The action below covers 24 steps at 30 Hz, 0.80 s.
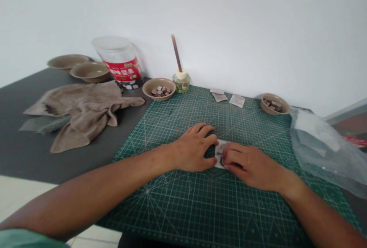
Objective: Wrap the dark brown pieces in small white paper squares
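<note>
A small whitish paper packet (218, 149) with faint markings lies flat on the green cutting mat (172, 125), between my hands. My left hand (195, 146) rests on the mat with fingers apart, its index fingertip and thumb at the packet's left edge. From the right, the fingers of my right hand (246, 164) are pinched together over the packet. A small dark round-edged shape (221, 161) shows at those fingertips; most of it is hidden, so its kind is unclear.
Two bowls, one at the back left (159, 83) and one at the back right (275, 104), hold small dark pieces. Several paper packets (237, 101) lie near the wall. Also around are a reed diffuser (181, 81), plastic jar (122, 62), brown cloth (86, 106) and clear plastic bag (323, 145).
</note>
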Available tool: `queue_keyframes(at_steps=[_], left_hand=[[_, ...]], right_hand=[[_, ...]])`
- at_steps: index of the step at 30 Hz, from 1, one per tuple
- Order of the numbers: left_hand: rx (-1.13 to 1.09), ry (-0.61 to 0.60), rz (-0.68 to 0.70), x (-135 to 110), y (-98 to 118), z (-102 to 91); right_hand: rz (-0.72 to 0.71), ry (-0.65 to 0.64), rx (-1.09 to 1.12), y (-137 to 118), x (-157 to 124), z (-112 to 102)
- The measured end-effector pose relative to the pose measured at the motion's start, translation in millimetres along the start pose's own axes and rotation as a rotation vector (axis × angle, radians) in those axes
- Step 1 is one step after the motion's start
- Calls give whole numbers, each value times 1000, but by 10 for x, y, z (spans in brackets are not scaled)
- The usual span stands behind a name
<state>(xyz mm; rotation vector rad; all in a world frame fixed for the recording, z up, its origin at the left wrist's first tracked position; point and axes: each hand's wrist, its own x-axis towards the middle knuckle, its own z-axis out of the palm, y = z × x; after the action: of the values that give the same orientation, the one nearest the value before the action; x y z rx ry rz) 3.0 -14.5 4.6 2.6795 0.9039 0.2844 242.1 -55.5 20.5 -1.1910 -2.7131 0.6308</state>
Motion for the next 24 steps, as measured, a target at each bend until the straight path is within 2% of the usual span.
queue_keyframes(at_steps=[4,6,9,11,15,20,24], left_hand=[[7,6,-4,-3,-6,8],[4,6,-8,-5,-6,9],[0,-3,-6,-7,-1,5],[1,-7,-7,-7,3,-2],[2,-8,-20,-6,6,-9],[1,-2,-3,-10,4,0],[4,4,0,-14,6,-7]], right_hand=[[108,141,-75,53,32,-17],[113,101,-66,61,11,-31],[31,23,-68,5,-10,-4],[15,53,-107,-25,15,26],[129,158,-145,27,54,15],[44,43,3,3,12,35],[135,166,-71,-29,59,64]])
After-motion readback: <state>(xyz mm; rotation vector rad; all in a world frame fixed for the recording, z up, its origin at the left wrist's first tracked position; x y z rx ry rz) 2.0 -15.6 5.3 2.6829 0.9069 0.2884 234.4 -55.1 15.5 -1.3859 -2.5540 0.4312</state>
